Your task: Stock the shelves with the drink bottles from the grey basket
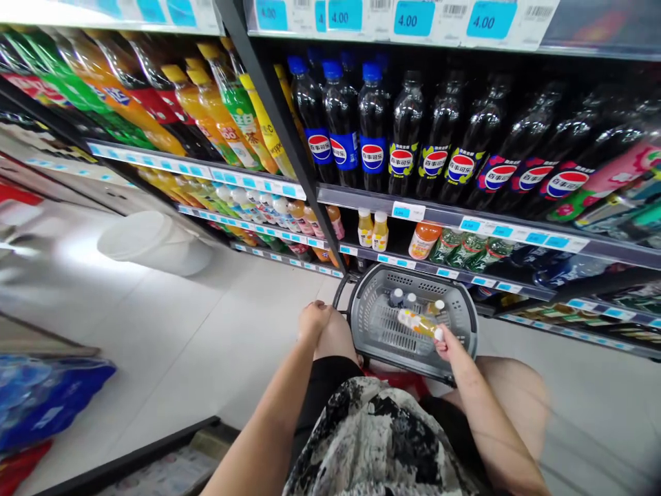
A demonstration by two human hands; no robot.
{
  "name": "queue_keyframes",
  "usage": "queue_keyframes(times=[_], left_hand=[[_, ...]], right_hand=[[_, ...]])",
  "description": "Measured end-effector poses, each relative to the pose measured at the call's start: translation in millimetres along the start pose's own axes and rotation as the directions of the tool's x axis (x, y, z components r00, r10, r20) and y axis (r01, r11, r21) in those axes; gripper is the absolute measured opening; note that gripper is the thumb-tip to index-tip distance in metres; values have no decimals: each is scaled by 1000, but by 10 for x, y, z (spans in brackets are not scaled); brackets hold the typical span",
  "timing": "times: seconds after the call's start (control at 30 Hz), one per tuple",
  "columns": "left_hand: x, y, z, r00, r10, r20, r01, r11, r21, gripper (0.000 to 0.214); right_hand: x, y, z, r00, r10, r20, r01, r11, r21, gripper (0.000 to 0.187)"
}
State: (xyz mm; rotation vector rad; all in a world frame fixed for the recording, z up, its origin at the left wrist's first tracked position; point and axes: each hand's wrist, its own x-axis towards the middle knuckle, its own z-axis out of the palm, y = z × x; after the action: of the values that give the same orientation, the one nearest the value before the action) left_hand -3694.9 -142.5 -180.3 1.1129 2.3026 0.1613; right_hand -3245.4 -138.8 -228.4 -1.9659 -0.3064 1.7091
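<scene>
I crouch in front of drink shelves with a grey plastic basket (459,324) on the floor before my knees. My right hand (450,346) grips a small orange drink bottle (419,323) by its white-capped end, holding it on its side inside the basket. A few other small bottles (403,298) lie at the basket's far end. My left hand (313,319) rests closed on my left knee, beside the basket's black handle (339,292); nothing shows in it.
Cola bottles (372,131) fill the upper shelf, orange and green drinks (217,117) stand further left, small juice bottles (372,229) sit on the low shelf behind the basket. A white bucket (155,242) stands on the tiled floor at left. Blue packaging (46,396) lies near left.
</scene>
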Motion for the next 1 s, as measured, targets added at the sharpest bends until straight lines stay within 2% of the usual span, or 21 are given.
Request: queue_keyframes(times=[0.07, 0.13, 0.23, 0.3, 0.43, 0.53, 0.7, 0.87, 0.93, 1.0], left_hand=[[-27, 0, -2, 1000, 11, -6, -11, 1000, -11, 50], [-55, 1, -5, 1000, 26, -14, -26, 999, -23, 50], [-90, 1, -14, 999, 37, -11, -37, 999, -35, 50], [-104, -7, -18, 999, 38, -5, -38, 998, -47, 51], [-105, -30, -11, 998, 58, -19, -59, 996, -59, 52], [-100, -18, 4, 997, 71, -21, -72, 996, -54, 51], [-127, 65, 25, 995, 88, -48, -91, 993, -72, 51], [-148, 78, 16, 996, 86, -35, -89, 991, -99, 50], [-151, 60, 4, 996, 82, -27, -84, 991, -107, 47], [-155, 44, -11, 997, 77, -22, -79, 990, -114, 46]], right_hand=[[-252, 15, 69, 998, -48, 35, 46, 996, 75, 24], [-503, 40, 146, 982, -187, 9, 184, 973, 139, 22], [-855, 40, 215, 922, -379, -73, 386, 906, 176, 48], [-1053, 9, 205, 901, -423, -92, 433, 882, 188, 54], [-1325, -93, 136, 876, -475, -81, 481, 848, 223, 39], [-1440, -238, 185, 865, -497, -65, 493, 821, 287, 36], [-1540, -714, 570, 847, -525, -84, 517, 775, 364, 46], [-1532, -1266, 1069, 814, -559, -159, 577, 750, 322, 41], [-1485, -1458, 1241, 820, -535, -206, 573, 762, 301, 39], [-1409, -1623, 1391, 847, -477, -234, 530, 789, 310, 33]])
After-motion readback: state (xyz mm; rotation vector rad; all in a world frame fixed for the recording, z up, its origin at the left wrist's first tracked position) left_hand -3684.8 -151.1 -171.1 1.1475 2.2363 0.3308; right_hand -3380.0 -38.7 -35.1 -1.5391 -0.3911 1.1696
